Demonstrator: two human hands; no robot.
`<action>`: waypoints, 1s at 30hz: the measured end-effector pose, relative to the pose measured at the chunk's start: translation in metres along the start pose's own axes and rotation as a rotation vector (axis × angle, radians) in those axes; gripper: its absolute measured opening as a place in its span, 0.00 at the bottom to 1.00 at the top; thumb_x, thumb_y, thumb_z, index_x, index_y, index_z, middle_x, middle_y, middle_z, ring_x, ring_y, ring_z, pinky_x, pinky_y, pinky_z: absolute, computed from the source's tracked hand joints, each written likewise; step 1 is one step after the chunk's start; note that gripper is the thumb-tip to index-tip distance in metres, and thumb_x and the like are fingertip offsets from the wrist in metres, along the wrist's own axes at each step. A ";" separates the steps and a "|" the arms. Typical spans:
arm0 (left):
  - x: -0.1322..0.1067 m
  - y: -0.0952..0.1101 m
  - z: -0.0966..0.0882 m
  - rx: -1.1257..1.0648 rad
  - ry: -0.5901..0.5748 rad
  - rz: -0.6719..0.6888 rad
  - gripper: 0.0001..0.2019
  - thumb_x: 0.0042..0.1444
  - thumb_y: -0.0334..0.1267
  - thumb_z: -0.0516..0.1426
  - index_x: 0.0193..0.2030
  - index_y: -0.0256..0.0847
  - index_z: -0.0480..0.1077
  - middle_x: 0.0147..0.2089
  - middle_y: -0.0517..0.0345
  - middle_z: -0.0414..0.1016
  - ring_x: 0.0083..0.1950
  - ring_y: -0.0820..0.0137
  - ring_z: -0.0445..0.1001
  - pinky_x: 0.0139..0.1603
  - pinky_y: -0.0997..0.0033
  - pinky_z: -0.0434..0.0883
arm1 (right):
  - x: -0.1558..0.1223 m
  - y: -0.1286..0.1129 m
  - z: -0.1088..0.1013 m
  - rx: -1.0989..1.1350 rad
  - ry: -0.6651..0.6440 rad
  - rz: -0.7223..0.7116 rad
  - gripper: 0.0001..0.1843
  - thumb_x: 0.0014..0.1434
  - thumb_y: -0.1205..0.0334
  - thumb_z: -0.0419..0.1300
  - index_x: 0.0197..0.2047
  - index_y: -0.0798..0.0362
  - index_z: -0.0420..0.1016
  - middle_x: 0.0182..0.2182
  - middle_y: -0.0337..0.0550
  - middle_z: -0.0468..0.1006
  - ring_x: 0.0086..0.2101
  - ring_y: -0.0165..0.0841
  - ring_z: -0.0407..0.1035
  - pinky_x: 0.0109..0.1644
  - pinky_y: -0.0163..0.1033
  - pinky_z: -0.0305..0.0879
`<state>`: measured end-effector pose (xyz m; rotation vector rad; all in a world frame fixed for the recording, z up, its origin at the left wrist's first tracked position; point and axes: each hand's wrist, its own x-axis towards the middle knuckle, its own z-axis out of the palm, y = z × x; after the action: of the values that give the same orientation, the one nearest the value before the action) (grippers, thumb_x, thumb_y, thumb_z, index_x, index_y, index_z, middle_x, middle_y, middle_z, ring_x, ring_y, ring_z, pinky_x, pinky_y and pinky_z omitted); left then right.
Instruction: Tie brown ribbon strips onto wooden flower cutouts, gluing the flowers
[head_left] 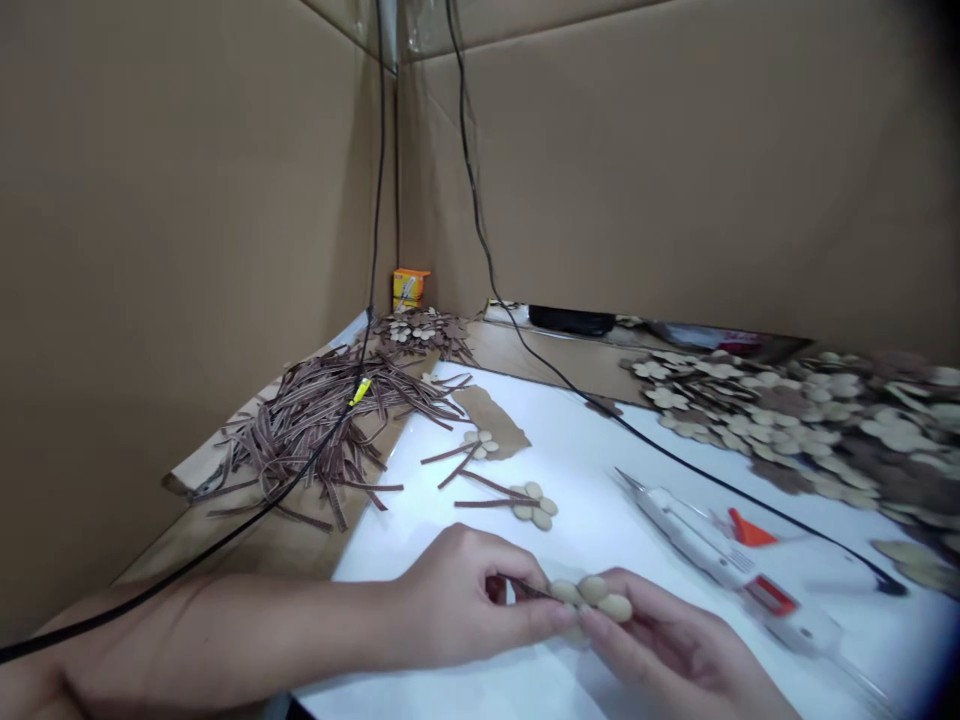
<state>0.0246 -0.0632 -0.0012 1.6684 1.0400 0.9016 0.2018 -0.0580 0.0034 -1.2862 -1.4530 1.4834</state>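
Note:
Low in the middle, my left hand (487, 595) pinches a thin brown strip (529, 590) against a beige flower-shaped piece (592, 592). From the other side, my right hand (667, 640) grips the same flower by its petals, with thumb and fingers closed on it. Fingers cover part of the flower and most of the strip. Just beyond my hands lies another beige flower (535, 506) with brown strips across it. Farther back, a similar flower (480, 444) also has a strip on it. A white glue gun (720, 555) with an orange trigger rests on its side to the right.
A tangled heap of brown strips (322, 420) lies left on cardboard. Beige and brown flower pieces (810, 410) are piled at right, more (420, 330) at the back. Black cables (480, 230) hang across. Cardboard walls (675, 180) enclose the white board (420, 480); a yellow-orange box (409, 288) stands in the corner.

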 end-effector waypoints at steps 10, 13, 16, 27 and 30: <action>0.000 0.002 0.003 -0.181 -0.057 -0.155 0.13 0.52 0.41 0.56 0.23 0.35 0.65 0.18 0.66 0.59 0.21 0.80 0.55 0.20 0.80 0.52 | -0.002 -0.009 0.001 0.147 -0.042 0.061 0.16 0.46 0.54 0.65 0.19 0.55 0.65 0.19 0.35 0.64 0.23 0.26 0.56 0.26 0.31 0.53; 0.001 0.002 0.003 -0.178 -0.054 -0.166 0.13 0.52 0.40 0.56 0.22 0.35 0.65 0.18 0.65 0.60 0.20 0.80 0.56 0.20 0.80 0.53 | -0.001 -0.007 0.001 0.140 -0.039 0.071 0.17 0.45 0.53 0.65 0.19 0.54 0.64 0.19 0.35 0.64 0.23 0.25 0.56 0.25 0.31 0.51; 0.002 0.003 0.003 -0.180 -0.047 -0.190 0.12 0.52 0.40 0.56 0.22 0.36 0.64 0.18 0.65 0.60 0.20 0.80 0.56 0.20 0.80 0.53 | 0.000 -0.006 0.002 0.119 -0.040 0.074 0.18 0.46 0.51 0.64 0.20 0.54 0.64 0.20 0.35 0.65 0.23 0.27 0.57 0.26 0.32 0.53; 0.001 -0.001 0.003 -0.163 -0.022 -0.246 0.14 0.52 0.45 0.55 0.24 0.36 0.65 0.18 0.64 0.61 0.19 0.79 0.56 0.19 0.79 0.54 | 0.000 -0.011 -0.004 0.068 -0.094 0.050 0.17 0.51 0.47 0.59 0.24 0.53 0.71 0.22 0.37 0.68 0.27 0.29 0.61 0.30 0.32 0.58; 0.001 0.001 0.003 -0.165 -0.026 -0.240 0.14 0.52 0.44 0.55 0.23 0.36 0.65 0.19 0.64 0.62 0.20 0.79 0.56 0.19 0.79 0.54 | 0.000 -0.008 -0.001 0.083 -0.081 0.027 0.16 0.50 0.49 0.61 0.25 0.54 0.70 0.23 0.38 0.69 0.27 0.29 0.63 0.31 0.32 0.58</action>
<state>0.0285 -0.0633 -0.0006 1.3821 1.0906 0.7839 0.2013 -0.0568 0.0112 -1.2124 -1.4154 1.6130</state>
